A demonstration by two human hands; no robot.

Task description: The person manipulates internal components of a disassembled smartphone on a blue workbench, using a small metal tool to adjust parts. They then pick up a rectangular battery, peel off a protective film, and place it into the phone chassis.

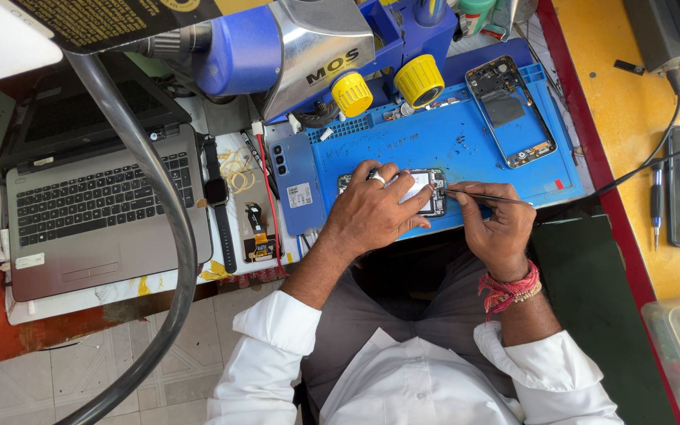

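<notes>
Blue silicone repair mat on the worktop carried the opened black smartphone. My left hand pinned its edges; my right hand pinched slim metal tweezers. I judged it light, stiff, fragile inside.

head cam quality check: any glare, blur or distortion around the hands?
Head view: even light, hands sharp; left hand on the opened phone, right hand holding tweezers. Glare on the microscope's metal housing; near black hose soft; wide-angle bend at edges.
</notes>
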